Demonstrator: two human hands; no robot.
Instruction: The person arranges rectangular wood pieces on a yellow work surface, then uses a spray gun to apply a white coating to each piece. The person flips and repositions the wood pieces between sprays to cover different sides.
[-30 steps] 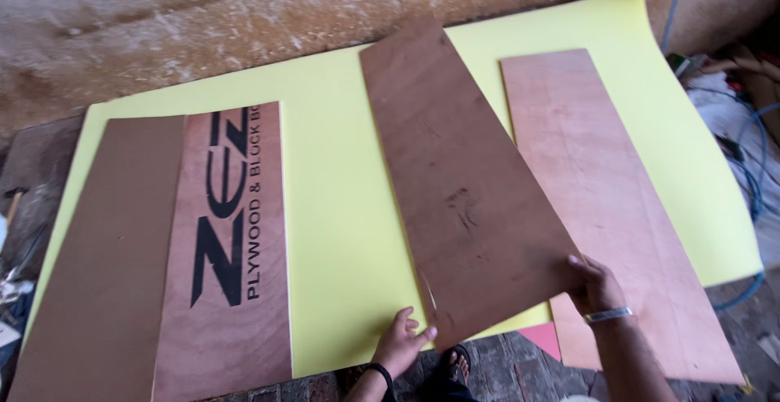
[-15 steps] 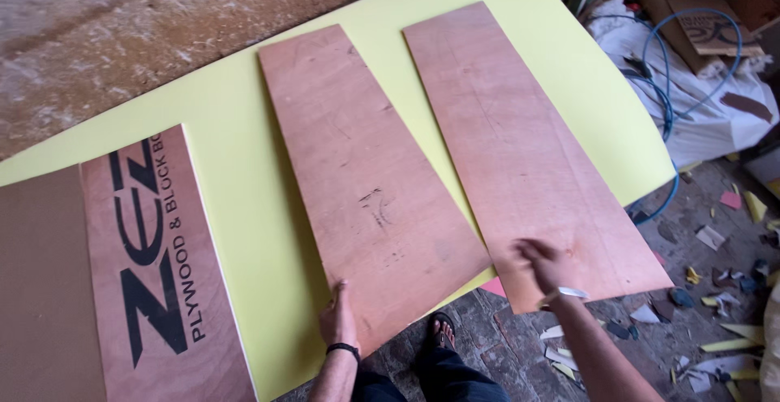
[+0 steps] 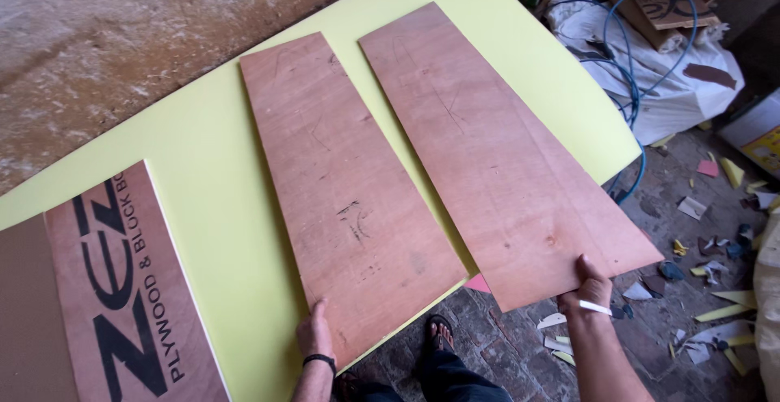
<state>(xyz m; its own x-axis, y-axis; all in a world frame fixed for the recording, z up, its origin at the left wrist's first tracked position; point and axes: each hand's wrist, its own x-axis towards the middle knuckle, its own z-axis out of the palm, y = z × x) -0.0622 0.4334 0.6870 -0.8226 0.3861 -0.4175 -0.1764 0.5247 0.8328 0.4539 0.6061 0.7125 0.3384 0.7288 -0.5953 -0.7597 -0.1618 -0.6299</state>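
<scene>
Here two bare plywood panels lie side by side on a large yellow sheet (image 3: 219,231), and each hand has one of them by its near end. The left hand (image 3: 315,338) rests at the near left corner of the left panel (image 3: 345,199), thumb on the top face; the fingers are hidden under the board, so it reads as a pinching grip on that edge, though I cannot be sure how tightly it closes. The right hand (image 3: 591,288) grips the near edge of the right panel (image 3: 496,158) in the same way, thumb laid on top and fingers tucked below, close to the middle of that short edge.

The relation that matters is the long axis. Both panels run away from the person, their far ends leaning toward the upper left of the view, so nearly the whole length of each board lies beyond the grip and none behind it. The panels taper, narrower far off and wider at the hands. A thin yellow strip separates them along most of their length; they look apart, not touching. The near ends overhang the yellow sheet's edge above a brick floor (image 3: 504,345) strewn with scraps.

Further left, well apart, lies a printed plywood board (image 3: 122,296), nearer the left hand, untouched.
</scene>
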